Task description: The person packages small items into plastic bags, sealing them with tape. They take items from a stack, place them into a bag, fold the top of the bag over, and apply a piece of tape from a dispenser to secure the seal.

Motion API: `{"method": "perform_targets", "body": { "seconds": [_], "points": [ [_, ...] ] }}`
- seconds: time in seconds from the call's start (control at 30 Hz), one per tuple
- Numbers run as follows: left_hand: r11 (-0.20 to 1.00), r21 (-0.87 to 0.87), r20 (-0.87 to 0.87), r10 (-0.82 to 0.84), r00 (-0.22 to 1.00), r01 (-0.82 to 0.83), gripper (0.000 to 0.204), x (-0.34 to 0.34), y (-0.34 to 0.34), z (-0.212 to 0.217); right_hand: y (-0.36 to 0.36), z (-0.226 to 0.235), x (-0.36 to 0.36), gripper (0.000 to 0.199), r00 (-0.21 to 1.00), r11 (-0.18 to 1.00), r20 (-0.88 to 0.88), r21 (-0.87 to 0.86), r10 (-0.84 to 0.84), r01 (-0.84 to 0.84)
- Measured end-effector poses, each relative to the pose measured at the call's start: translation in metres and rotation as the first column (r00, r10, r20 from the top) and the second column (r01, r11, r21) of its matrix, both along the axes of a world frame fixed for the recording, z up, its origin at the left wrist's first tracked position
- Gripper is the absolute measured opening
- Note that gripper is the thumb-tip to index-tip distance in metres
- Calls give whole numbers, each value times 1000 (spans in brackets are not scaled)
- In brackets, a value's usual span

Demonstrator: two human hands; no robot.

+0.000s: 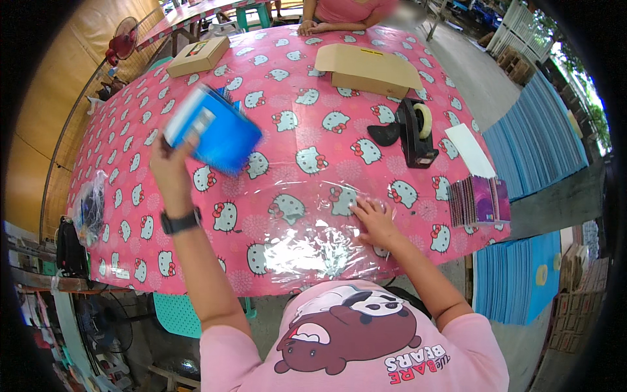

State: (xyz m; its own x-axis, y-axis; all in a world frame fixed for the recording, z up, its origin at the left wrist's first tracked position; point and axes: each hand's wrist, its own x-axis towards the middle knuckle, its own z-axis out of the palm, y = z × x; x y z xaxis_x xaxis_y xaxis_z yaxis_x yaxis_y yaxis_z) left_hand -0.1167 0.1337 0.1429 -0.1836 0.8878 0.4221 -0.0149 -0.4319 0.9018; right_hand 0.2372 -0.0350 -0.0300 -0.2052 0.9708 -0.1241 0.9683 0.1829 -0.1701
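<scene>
My left hand [171,160] is raised above the table and grips a blue booklet [214,128], blurred and tilted. My right hand [374,219] lies flat, fingers spread, on a clear plastic sheet [313,235] spread over the pink cartoon-cat tablecloth [294,98] near the front edge. A black watch sits on my left wrist.
A black tape dispenser [415,130] stands right of centre, with a white sheet [470,150] and a stack of purple booklets [480,199] near the right edge. Two cardboard boxes [368,68] [199,56] lie farther back. Another person in pink [339,14] sits at the far side. Blue stacks [535,137] lie on the floor at right.
</scene>
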Motion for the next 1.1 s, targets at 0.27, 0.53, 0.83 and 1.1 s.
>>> {"method": "perform_targets", "body": {
  "seconds": [0.27, 0.53, 0.83, 1.1],
  "points": [
    [840, -176, 152, -491, 858, 513, 87, 88, -117, -134, 22, 21, 9, 105, 750, 997, -659, 7, 58, -71],
    [830, -279, 28, -496, 868, 483, 101, 119, -162, -172, 12, -6, -42, 86, 426, 962, -896, -213, -123, -169],
    [906, -307, -173, -355, 919, 292, 75, 131, -160, -194, 30, -39, -26, 95, 438, 986, -898, -47, 29, -162],
    [688, -608, 394, -172, 903, 397, 50, 139, -121, -181, 43, -22, 32, 36, 937, 920, -287, 277, -198, 279]
  ]
}}
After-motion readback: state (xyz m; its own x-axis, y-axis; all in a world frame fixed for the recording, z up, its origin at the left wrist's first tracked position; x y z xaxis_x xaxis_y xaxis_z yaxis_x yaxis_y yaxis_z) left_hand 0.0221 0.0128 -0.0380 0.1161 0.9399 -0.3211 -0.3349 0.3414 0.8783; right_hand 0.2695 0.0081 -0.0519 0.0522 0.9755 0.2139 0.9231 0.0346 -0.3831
